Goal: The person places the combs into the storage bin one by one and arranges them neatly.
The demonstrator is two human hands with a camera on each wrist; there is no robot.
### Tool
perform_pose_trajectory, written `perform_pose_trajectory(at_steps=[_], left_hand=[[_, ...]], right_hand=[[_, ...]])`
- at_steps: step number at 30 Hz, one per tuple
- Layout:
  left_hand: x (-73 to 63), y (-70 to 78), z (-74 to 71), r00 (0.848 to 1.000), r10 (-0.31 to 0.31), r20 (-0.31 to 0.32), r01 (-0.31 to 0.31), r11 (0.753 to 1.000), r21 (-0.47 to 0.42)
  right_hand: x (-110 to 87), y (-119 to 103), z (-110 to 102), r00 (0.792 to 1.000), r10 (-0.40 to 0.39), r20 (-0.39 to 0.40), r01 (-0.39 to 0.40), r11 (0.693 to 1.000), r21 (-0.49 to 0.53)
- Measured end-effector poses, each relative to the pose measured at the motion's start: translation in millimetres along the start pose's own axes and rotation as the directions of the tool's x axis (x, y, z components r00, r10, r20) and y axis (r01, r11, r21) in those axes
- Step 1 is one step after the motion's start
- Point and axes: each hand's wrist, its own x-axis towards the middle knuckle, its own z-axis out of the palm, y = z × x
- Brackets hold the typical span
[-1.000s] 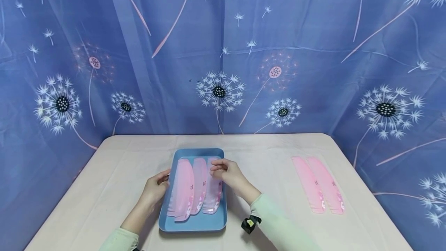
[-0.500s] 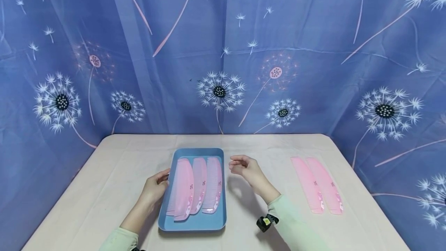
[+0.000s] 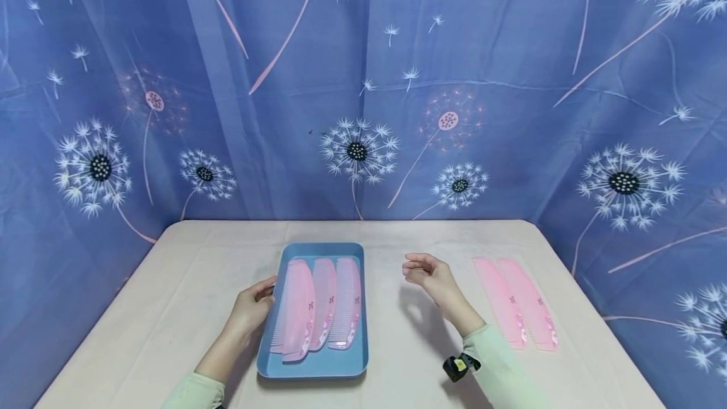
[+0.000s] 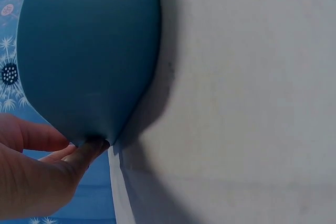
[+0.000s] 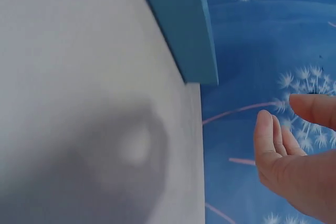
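A blue tray (image 3: 311, 372) lies lengthwise on the table, holding several translucent pink combs (image 3: 347, 305). Those at its left overlap one another (image 3: 299, 314). My left hand (image 3: 247, 312) holds the tray's left side; in the left wrist view the thumb and a finger (image 4: 44, 135) pinch its edge. To the right of the tray, my right hand (image 3: 434, 283) hovers over the table with loosely bent fingers and nothing in them. The right wrist view shows thumb and fingers (image 5: 265, 135) apart. Two more pink combs (image 3: 500, 302) lie side by side farther right.
The table (image 3: 199, 257) has a pale cloth cover. A blue curtain (image 3: 272, 144) with dandelion prints stands behind it and along both sides. A black device (image 3: 456, 368) is strapped at my right wrist.
My right hand has left the rightmost comb in the tray and moved right, over the table between the tray and the two loose combs. The left hand stays at the tray.
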Motion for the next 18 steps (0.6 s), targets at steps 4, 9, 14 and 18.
perform_pose_trajectory(at_steps=[4,9,14,18], left_hand=[[0.4,-1.3,0.1,1.0,0.0,0.0,0.0,1.0,0.001],[1.1,-2.8,0.2,1.0,-0.009,0.0,0.009,1.0,0.001],[0.2,-2.4,-0.4,1.0,-0.021,0.002,0.021,1.0,0.0],[-0.2,-1.4,-0.1,1.0,-0.015,0.001,0.015,1.0,-0.004]], right_hand=[[-1.9,3.7,-11.7,1.0,-0.001,-0.03,0.0,0.999,-0.035],[-5.2,8.0,-29.2,0.999,-0.002,-0.049,0.0,0.999,-0.038],[-9.0,9.4,-47.9,0.998,-0.006,-0.065,0.003,0.999,-0.039],[-11.1,9.1,-63.0,0.996,-0.021,-0.083,0.017,0.999,-0.052]])
